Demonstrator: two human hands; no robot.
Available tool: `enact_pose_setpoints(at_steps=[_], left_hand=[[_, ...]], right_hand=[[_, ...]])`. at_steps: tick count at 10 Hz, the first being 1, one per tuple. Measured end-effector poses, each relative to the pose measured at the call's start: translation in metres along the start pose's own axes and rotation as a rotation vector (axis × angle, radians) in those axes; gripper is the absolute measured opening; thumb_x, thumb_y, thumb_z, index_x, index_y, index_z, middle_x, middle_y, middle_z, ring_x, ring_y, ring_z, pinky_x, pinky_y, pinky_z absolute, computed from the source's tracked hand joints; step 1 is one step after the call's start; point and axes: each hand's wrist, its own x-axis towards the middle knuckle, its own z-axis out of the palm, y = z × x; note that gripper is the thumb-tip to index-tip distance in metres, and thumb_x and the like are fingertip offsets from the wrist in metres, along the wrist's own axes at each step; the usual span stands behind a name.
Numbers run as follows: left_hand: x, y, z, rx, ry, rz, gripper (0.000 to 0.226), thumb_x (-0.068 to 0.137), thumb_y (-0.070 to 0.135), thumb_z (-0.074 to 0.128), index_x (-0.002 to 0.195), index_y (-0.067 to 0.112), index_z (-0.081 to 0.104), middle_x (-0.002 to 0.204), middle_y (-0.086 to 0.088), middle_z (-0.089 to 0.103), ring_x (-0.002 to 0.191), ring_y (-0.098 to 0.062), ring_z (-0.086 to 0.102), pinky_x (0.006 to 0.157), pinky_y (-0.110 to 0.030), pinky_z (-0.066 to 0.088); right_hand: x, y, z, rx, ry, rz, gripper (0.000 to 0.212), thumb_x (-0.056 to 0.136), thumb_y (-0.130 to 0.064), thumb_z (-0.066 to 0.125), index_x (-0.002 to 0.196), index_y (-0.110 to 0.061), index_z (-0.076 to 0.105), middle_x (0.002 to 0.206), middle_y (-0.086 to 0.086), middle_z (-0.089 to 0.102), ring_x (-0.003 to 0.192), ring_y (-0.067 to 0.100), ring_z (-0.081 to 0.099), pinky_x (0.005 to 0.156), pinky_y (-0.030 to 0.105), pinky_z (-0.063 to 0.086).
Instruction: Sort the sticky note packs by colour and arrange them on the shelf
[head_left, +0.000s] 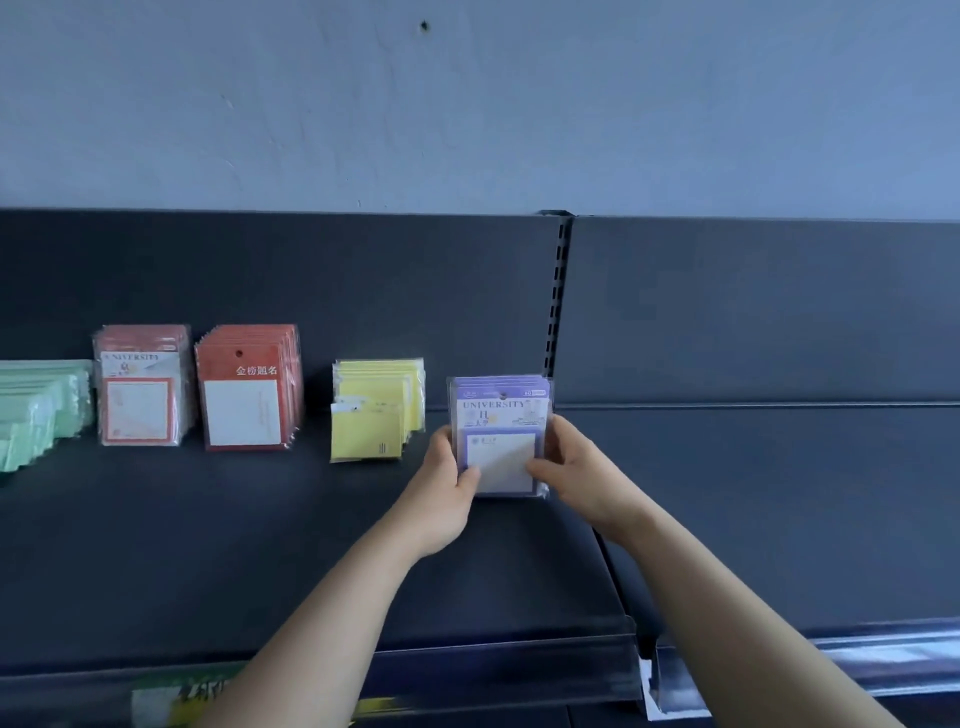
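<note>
We see the left hand (451, 478) and right hand (571, 467) clamp the upright stack of purple plastic-wrapped sticky note packs (501, 434). Thumbs press its front, one on each side edge.

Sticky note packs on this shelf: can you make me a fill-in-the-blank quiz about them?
The left hand and right hand grip a stack coloured ____.
The yellow packs stand directly to its ____.
Between the green packs and the yellow packs stand ____ red stacks.
Missing: purple; left; two.
</note>
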Motion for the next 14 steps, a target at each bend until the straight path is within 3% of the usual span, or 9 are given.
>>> enact_pose_setpoints(at_steps=[1, 2, 4, 6, 7, 9, 11, 13, 14], left_hand=[[0.010, -0.007, 0.002, 0.085, 0.040, -0.017, 0.030, 0.101, 0.017, 0.038, 0.131, 0.019, 0.038, 0.130, 0.004, 0.044, 0.107, -0.011, 0.046, 0.087, -0.022, 0.034], [0.025, -0.009, 0.004, 0.115, 0.099, -0.041, 0.026, 0.100, 0.019, 0.039, 0.124, 0.019, 0.047, 0.124, 0.001, 0.050, 0.105, -0.016, 0.052, 0.084, -0.028, 0.041], [0.059, 0.004, 0.005, 0.115, 0.223, -0.027, 0.031, 0.096, 0.011, 0.039, 0.124, 0.022, 0.048, 0.118, 0.002, 0.058, 0.103, -0.021, 0.055, 0.082, -0.034, 0.046], [0.089, 0.000, 0.011, 0.086, 0.195, -0.070, 0.034, 0.098, 0.010, 0.038, 0.129, 0.021, 0.045, 0.121, 0.000, 0.057, 0.099, -0.019, 0.055, 0.079, -0.030, 0.045], [0.093, -0.007, 0.013, 0.074, 0.188, -0.096, 0.031, 0.098, 0.010, 0.038, 0.128, 0.018, 0.043, 0.115, -0.002, 0.059, 0.079, -0.016, 0.052, 0.061, -0.026, 0.039], [0.080, -0.007, 0.008, 0.064, 0.141, -0.084, 0.047, 0.099, 0.015, 0.045, 0.144, 0.010, 0.029, 0.136, -0.001, 0.048, 0.103, -0.017, 0.047, 0.079, -0.023, 0.034], [0.081, -0.010, 0.010, 0.062, 0.144, -0.076, 0.038, 0.095, 0.015, 0.052, 0.131, 0.010, 0.040, 0.121, 0.006, 0.050, 0.093, -0.012, 0.045, 0.077, -0.024, 0.036], [0.083, -0.010, 0.011, 0.093, 0.151, -0.095, 0.036, 0.094, 0.019, 0.054, 0.128, 0.013, 0.042, 0.129, -0.001, 0.051, 0.105, -0.019, 0.052, 0.079, -0.027, 0.038], [0.078, -0.004, 0.010, 0.124, 0.164, -0.081, 0.036, 0.095, 0.020, 0.053, 0.128, 0.013, 0.042, 0.132, -0.006, 0.050, 0.109, -0.022, 0.053, 0.082, -0.027, 0.040]], right_hand=[[0.006, 0.004, -0.001, -0.099, 0.033, 0.046, 0.022, 0.088, -0.009, 0.054, 0.110, -0.012, 0.056, 0.105, 0.007, 0.068, 0.093, 0.028, 0.064, 0.079, 0.033, 0.050], [0.018, 0.006, -0.001, -0.143, 0.092, 0.065, 0.018, 0.086, -0.010, 0.055, 0.102, -0.003, 0.057, 0.097, 0.014, 0.065, 0.076, 0.020, 0.054, 0.068, 0.031, 0.042], [0.049, -0.002, -0.002, -0.184, 0.218, 0.060, 0.015, 0.086, -0.009, 0.053, 0.088, 0.005, 0.049, 0.069, 0.001, 0.039, 0.062, 0.014, 0.031, 0.055, 0.025, 0.027], [0.077, 0.004, 0.000, -0.213, 0.236, 0.108, 0.007, 0.084, -0.005, 0.048, 0.083, -0.002, 0.042, 0.071, 0.003, 0.036, 0.061, 0.017, 0.027, 0.051, 0.025, 0.025], [0.077, 0.011, -0.001, -0.223, 0.166, 0.116, 0.012, 0.085, -0.003, 0.051, 0.087, -0.014, 0.048, 0.071, -0.006, 0.045, 0.058, 0.013, 0.037, 0.049, 0.019, 0.031], [0.073, 0.023, -0.010, -0.196, 0.119, 0.074, 0.044, 0.078, -0.008, 0.066, 0.114, -0.029, 0.051, 0.108, -0.011, 0.065, 0.097, 0.012, 0.065, 0.085, 0.034, 0.055], [0.073, 0.023, -0.009, -0.217, 0.125, 0.080, 0.046, 0.075, -0.012, 0.073, 0.114, -0.023, 0.052, 0.109, -0.010, 0.066, 0.097, 0.010, 0.065, 0.086, 0.033, 0.054], [0.075, 0.026, -0.009, -0.239, 0.132, 0.100, 0.061, 0.070, -0.025, 0.077, 0.123, -0.019, 0.049, 0.121, -0.008, 0.063, 0.107, 0.014, 0.062, 0.092, 0.037, 0.052], [0.069, 0.018, -0.008, -0.300, 0.141, 0.072, 0.051, 0.075, -0.020, 0.076, 0.118, -0.016, 0.049, 0.118, -0.008, 0.062, 0.105, 0.017, 0.061, 0.085, 0.031, 0.052]])
